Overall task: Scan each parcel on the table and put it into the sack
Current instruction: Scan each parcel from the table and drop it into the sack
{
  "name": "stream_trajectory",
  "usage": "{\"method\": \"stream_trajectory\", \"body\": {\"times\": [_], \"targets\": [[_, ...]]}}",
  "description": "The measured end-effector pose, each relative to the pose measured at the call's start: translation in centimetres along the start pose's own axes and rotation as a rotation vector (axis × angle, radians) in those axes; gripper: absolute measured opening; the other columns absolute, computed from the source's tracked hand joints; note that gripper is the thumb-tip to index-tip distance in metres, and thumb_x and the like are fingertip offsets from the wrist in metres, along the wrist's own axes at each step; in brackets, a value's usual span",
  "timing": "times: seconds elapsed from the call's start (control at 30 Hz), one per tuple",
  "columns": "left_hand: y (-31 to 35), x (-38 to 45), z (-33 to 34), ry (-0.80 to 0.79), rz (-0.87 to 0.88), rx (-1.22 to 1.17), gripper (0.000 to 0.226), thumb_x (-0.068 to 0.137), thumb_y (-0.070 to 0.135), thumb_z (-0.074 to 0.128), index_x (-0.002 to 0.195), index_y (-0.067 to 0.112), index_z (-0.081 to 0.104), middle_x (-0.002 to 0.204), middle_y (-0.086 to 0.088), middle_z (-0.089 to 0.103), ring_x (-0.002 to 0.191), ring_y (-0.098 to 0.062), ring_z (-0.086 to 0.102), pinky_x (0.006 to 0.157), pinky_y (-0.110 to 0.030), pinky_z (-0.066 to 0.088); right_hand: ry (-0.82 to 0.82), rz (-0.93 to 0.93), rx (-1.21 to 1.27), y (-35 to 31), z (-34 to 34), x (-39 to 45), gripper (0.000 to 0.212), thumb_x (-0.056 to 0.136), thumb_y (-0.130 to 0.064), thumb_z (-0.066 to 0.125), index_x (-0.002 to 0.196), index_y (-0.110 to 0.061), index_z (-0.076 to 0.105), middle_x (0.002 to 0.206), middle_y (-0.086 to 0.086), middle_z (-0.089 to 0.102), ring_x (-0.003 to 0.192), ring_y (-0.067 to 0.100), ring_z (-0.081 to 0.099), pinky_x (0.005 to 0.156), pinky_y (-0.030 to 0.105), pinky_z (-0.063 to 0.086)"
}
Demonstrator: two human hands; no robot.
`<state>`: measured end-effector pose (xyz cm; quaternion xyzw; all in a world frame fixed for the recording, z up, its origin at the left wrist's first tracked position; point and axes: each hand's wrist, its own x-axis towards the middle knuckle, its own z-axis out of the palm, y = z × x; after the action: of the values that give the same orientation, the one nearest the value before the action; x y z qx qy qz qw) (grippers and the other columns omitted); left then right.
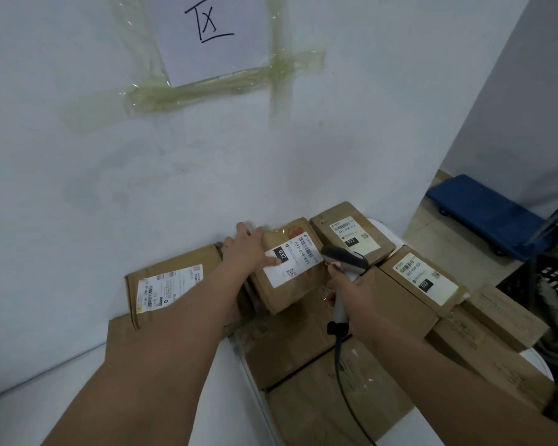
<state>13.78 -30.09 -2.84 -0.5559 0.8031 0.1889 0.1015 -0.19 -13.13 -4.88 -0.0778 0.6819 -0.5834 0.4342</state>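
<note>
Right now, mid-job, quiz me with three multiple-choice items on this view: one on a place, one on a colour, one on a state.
1. Where does the left hand hold the tilted parcel?
A. at its far left edge, by the wall
B. on its right edge
C. underneath, by the cable

2. What colour is the platform trolley on the floor at right?
A. red
B. blue
C. green

3. What is the right hand doing?
A. lying flat on the table
B. hanging free
C. gripping the scanner

Answers:
1 A, its fingers curl over the far edge, thumb on the label.
2 B, its deck is blue.
3 C, its fingers wrap the handle, head aimed at the label.
</note>
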Motion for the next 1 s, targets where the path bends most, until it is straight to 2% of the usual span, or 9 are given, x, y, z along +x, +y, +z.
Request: {"method": "stream_trajectory", "body": {"times": [0.1, 0.2, 0.37, 0.43, 0.6, 0.7, 0.77, 0.93, 1.0], "targets": [[0.0, -0.8, -0.3, 0.015, 0.023, 0.069, 0.084, 0.082, 0.068, 0.061, 0.152, 0.034, 0.028, 0.15, -0.007, 0.021, 0.132, -0.039, 0.039, 0.103, -0.05, 0.04, 0.019, -0.021, -0.02, 0.2, -0.3, -0.2, 0.018, 0.093, -0.024, 0.066, 0.084, -0.023, 0.05, 0.078, 0.004, 0.058, 0.067, 0.017, 0.056, 0.07, 0.032, 0.051], [0.5, -2.0, -0.2, 0.017, 0.045, 0.159, 0.076, 0.083, 0.069, 0.059, 0.148, 0.035, 0.036, 0.141, -0.005, 0.031, 0.122, -0.03, 0.052, 0.097, -0.045, 0.04, 0.053, -0.022, -0.087, 0.7, -1.0, 0.0, 0.015, 0.092, -0.025, 0.067, 0.086, -0.017, 0.056, 0.075, 0.004, 0.061, 0.063, 0.014, 0.057, 0.059, 0.024, 0.049], [1.4, -3.8, 1.7, 0.188, 0.102, 0.293, 0.064, 0.087, 0.062, 0.058, 0.142, 0.031, 0.044, 0.133, -0.007, 0.037, 0.123, -0.028, 0.042, 0.1, -0.043, 0.035, 0.087, 0.062, -0.128, 1.4, -2.4, 0.1, 0.024, 0.091, -0.029, 0.068, 0.092, -0.006, 0.062, 0.071, 0.009, 0.062, 0.059, 0.016, 0.058, 0.054, 0.026, 0.049], [1.5, -4.1, 2.5, 0.226, 0.133, 0.24, 0.065, 0.086, 0.058, 0.063, 0.137, 0.023, 0.045, 0.134, -0.007, 0.035, 0.122, -0.028, 0.039, 0.1, -0.042, 0.036, 0.095, 0.092, -0.082, 1.6, -2.9, 0.2, 0.028, 0.09, -0.027, 0.069, 0.1, -0.001, 0.064, 0.073, 0.012, 0.062, 0.057, 0.018, 0.057, 0.052, 0.027, 0.047], [1.2, -4.6, 3.3, 0.152, 0.255, -0.082, 0.06, 0.076, 0.059, 0.073, 0.12, 0.029, 0.045, 0.146, -0.004, 0.025, 0.131, -0.035, 0.034, 0.109, -0.054, 0.031, 0.152, 0.052, -0.083, 1.4, -4.2, 0.0, 0.023, 0.091, -0.029, 0.067, 0.094, -0.006, 0.062, 0.079, 0.012, 0.064, 0.063, 0.018, 0.058, 0.061, 0.029, 0.05], [1.0, -5.0, 3.4, 0.084, 0.32, -0.195, 0.052, 0.07, 0.077, 0.061, 0.106, 0.043, 0.044, 0.144, 0.005, 0.024, 0.133, -0.032, 0.03, 0.112, -0.06, 0.02, 0.183, 0.039, -0.07, 1.3, -4.7, -0.1, 0.022, 0.092, -0.029, 0.066, 0.086, -0.009, 0.06, 0.073, 0.009, 0.062, 0.058, 0.017, 0.056, 0.058, 0.027, 0.049], [1.2, -5.6, 3.4, 0.043, 0.35, -0.232, 0.05, 0.071, 0.082, 0.056, 0.103, 0.047, 0.044, 0.143, 0.009, 0.025, 0.133, -0.03, 0.032, 0.113, -0.06, 0.016, 0.198, 0.034, -0.06, 1.1, -4.9, -0.3, 0.023, 0.092, -0.03, 0.067, 0.091, -0.007, 0.062, 0.077, 0.011, 0.064, 0.057, 0.017, 0.056, 0.056, 0.027, 0.05], [2.1, -6.6, 2.8, -0.059, 0.392, -0.219, 0.056, 0.063, 0.08, 0.064, 0.108, 0.055, 0.042, 0.144, 0.009, 0.021, 0.136, -0.03, 0.027, 0.111, -0.059, 0.027, 0.217, 0.033, -0.054, 1.2, -5.6, -0.8, 0.031, 0.092, -0.032, 0.066, 0.102, -0.003, 0.064, 0.094, 0.019, 0.068, 0.07, 0.023, 0.061, 0.063, 0.031, 0.053], [2.5, -6.9, 2.4, -0.126, 0.356, -0.123, 0.073, 0.063, 0.079, 0.068, 0.126, 0.061, 0.033, 0.156, 0.004, 0.01, 0.144, -0.037, 0.016, 0.114, -0.061, 0.022, 0.228, 0.03, -0.054, 1.2, -5.9, -1.1, 0.03, 0.092, -0.033, 0.066, 0.102, -0.005, 0.064, 0.1, 0.019, 0.069, 0.075, 0.024, 0.062, 0.066, 0.032, 0.053]]}}
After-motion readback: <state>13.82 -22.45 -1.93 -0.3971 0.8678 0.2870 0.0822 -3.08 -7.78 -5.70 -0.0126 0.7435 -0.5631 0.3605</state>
